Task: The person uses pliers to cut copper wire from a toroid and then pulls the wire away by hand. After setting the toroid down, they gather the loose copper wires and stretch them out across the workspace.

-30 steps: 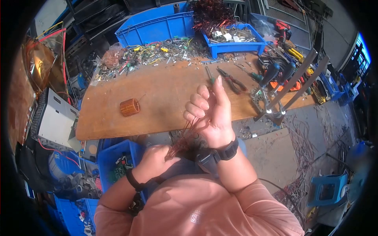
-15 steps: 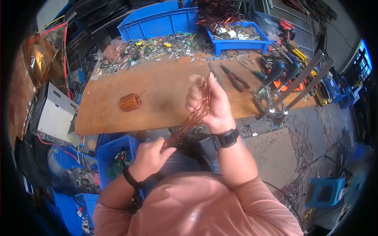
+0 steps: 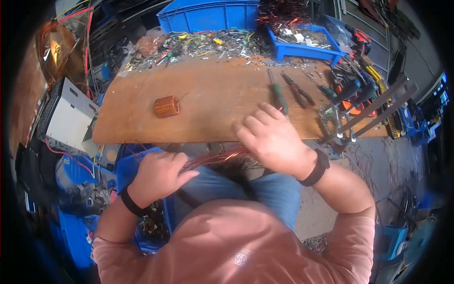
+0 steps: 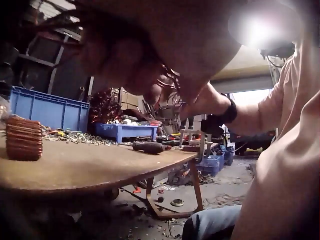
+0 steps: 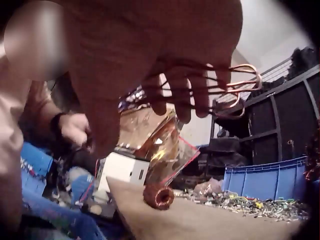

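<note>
Between the two hands a bundle of reddish copper wires [image 3: 220, 157] stretches in front of the table's near edge. The left hand [image 3: 158, 174] grips its left end, with thin wire ends sticking out beyond the knuckles. At the other end the right hand [image 3: 276, 138], back upward, has its fingers bent over the wires. In the right wrist view, bent wire loops [image 5: 242, 85] cross the palm side of the right hand [image 5: 160, 55] and stick out past its fingers. The left wrist view shows the left hand [image 4: 145, 45] dark and close, wires beside its fingers.
A copper coil [image 3: 167, 106] lies on the wooden table [image 3: 213, 94]. Towards the right are a green-handled screwdriver [image 3: 279, 94], pliers [image 3: 299, 90] and a metal stand [image 3: 338, 128]. Scraps [image 3: 198, 47] and blue bins [image 3: 210, 16] line the back; another bin [image 3: 124, 165] stands below left.
The right hand has turned from palm up to back up and moved right. The left hand has shifted left and slightly up, and the bundle lies flatter between them. The head view has shifted.
</note>
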`<action>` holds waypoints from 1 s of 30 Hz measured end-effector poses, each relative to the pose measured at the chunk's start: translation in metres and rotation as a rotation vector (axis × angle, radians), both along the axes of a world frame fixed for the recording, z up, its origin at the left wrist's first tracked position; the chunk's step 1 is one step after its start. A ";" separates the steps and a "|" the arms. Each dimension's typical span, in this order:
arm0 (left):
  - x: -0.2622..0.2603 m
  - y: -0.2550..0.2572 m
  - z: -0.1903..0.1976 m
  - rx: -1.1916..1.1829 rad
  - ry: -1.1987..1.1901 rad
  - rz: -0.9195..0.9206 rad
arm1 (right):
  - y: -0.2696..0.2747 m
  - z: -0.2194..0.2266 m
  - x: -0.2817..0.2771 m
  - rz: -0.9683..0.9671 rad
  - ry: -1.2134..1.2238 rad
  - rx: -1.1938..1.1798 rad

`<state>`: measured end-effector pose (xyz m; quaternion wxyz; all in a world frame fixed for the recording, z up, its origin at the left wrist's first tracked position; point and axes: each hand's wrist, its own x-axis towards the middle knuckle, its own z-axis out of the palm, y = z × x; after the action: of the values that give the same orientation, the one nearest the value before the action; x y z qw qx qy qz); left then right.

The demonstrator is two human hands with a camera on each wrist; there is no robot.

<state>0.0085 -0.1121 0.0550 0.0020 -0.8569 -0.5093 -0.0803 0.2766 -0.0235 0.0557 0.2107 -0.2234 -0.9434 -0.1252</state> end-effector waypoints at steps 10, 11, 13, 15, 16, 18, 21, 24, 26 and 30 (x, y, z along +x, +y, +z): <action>0.007 -0.001 0.007 0.261 -0.021 -0.018 | 0.005 -0.015 0.014 0.122 0.145 0.033; 0.005 0.000 0.008 0.266 -0.020 -0.002 | 0.003 -0.014 0.013 0.097 0.169 -0.018; -0.002 0.004 0.010 0.265 -0.024 0.023 | 0.004 -0.009 0.011 0.059 0.216 -0.230; -0.007 0.007 0.012 0.294 -0.060 0.065 | 0.005 -0.007 0.009 -0.010 0.280 -0.446; -0.009 0.007 0.013 0.309 -0.078 0.085 | 0.006 -0.007 0.007 -0.056 0.320 -0.553; -0.013 0.006 0.022 0.386 -0.176 0.113 | 0.011 -0.007 0.008 -0.083 0.398 -0.764; -0.037 0.009 0.060 0.422 -0.466 0.131 | 0.019 -0.005 0.010 -0.086 0.449 -1.075; -0.072 0.011 0.081 0.236 -0.721 0.181 | 0.026 -0.010 0.014 0.006 0.509 -1.139; -0.069 0.018 0.090 0.142 -0.616 0.172 | 0.030 -0.008 0.013 0.005 0.454 -1.184; -0.031 0.024 0.080 -0.094 -0.365 -0.071 | 0.033 -0.007 0.009 0.106 0.423 -1.081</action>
<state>-0.0226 -0.0882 0.1350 -0.1333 -0.8448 -0.4736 -0.2105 0.2858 0.0094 0.0489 0.2566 -0.2717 -0.8207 0.4322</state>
